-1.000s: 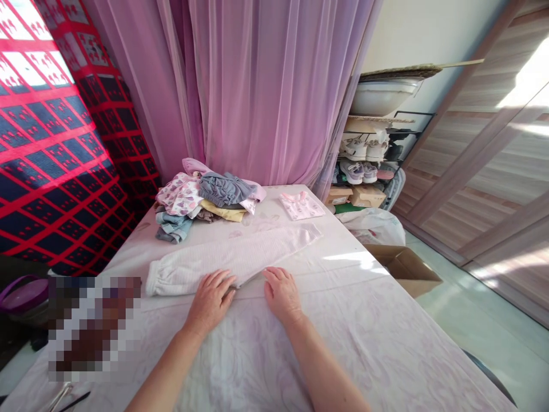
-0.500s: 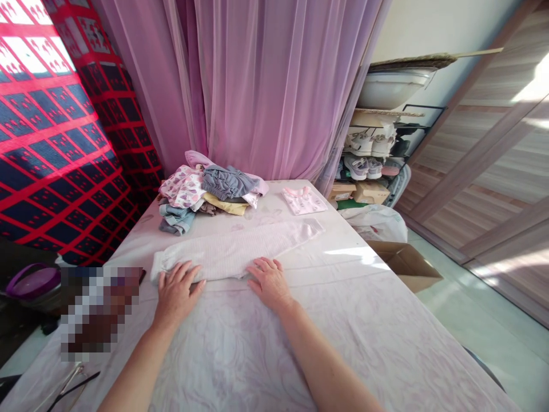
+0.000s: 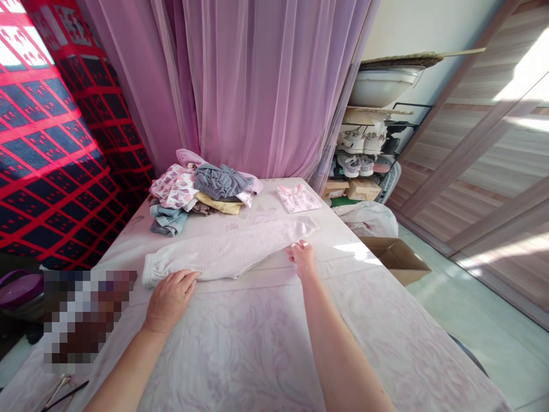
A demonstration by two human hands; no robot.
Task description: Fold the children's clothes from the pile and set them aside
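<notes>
A pair of white trousers [image 3: 223, 252], folded lengthwise, lies flat across the bed, its gathered waist at the left and its narrow leg end at the right. My left hand [image 3: 171, 297] is at the near edge toward the waist, fingers pressed together and closed on the cloth. Farther right, my right hand [image 3: 303, 260] has its fingers curled in a pinch at the near edge of the leg. Its fingertips are partly hidden. Beyond the trousers lies a folded pink printed top [image 3: 298, 198].
A heap of children's clothes [image 3: 206, 191] sits at the far left of the bed [image 3: 257, 343]. Purple curtains [image 3: 257, 86] hang behind. On the right floor stand an open cardboard box [image 3: 397, 260] and a shoe rack [image 3: 362, 149]. A blurred patch [image 3: 90, 315] covers something at left.
My right hand has moved right and slightly away along the trousers, its fingers curling. My left hand has gone from lying spread on the cloth to closing at its near edge.
</notes>
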